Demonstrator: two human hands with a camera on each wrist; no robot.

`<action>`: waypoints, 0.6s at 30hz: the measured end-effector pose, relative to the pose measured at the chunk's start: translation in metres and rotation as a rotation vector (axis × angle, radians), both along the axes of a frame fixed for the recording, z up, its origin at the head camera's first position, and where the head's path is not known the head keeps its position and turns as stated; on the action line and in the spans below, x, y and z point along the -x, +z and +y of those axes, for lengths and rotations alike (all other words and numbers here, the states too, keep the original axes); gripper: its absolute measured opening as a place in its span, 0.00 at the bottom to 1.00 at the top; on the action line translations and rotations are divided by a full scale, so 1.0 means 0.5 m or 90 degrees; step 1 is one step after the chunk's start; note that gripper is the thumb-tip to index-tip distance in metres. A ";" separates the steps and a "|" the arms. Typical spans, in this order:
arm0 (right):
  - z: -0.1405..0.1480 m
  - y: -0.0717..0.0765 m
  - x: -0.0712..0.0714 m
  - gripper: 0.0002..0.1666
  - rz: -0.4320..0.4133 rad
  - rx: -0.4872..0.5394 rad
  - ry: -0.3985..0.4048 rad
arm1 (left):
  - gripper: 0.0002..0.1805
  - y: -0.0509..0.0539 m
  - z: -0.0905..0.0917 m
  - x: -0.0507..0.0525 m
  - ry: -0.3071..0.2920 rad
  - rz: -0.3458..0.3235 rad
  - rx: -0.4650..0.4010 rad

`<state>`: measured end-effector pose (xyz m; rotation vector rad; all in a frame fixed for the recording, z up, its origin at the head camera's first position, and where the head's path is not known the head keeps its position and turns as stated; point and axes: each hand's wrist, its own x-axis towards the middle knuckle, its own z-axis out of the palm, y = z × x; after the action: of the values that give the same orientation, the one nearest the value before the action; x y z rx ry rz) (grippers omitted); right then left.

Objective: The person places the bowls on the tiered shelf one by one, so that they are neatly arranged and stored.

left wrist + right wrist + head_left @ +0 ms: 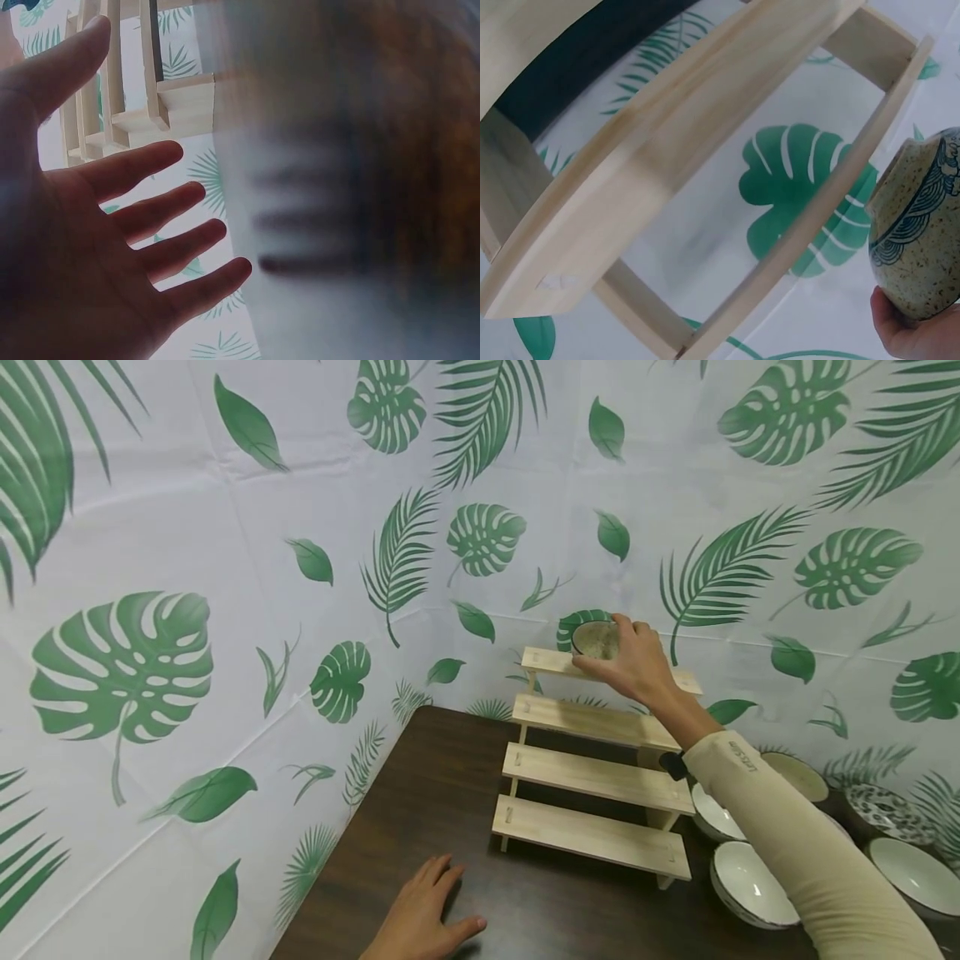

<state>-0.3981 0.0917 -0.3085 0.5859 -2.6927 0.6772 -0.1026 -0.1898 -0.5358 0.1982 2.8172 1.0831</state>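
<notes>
A speckled beige bowl with a dark rim is gripped by my right hand at the top tier of a stepped wooden rack. In the right wrist view the bowl shows a blue wave pattern, and fingers are against its lower side. Whether its foot touches the top board I cannot tell. Low over the dark table, left of the rack's front, is my left hand; its fingers are spread and hold nothing, as the left wrist view of this hand also shows.
Several bowls stand right of the rack, among them a white-lined bowl, a spotted bowl and a beige one, partly behind my right sleeve. A leaf-print cloth hangs behind the dark table.
</notes>
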 end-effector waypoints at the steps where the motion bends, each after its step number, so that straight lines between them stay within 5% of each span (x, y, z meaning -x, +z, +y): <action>1: -0.002 0.000 0.001 0.63 0.000 -0.001 0.000 | 0.44 0.000 0.000 -0.001 0.003 0.000 0.001; 18: -0.038 -0.010 0.028 0.62 -0.017 0.006 0.017 | 0.44 -0.001 -0.012 -0.005 0.016 -0.014 0.002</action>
<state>-0.4119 0.0727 -0.3137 0.6152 -2.7092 0.7081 -0.1003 -0.1959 -0.5365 0.1506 2.8084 1.0799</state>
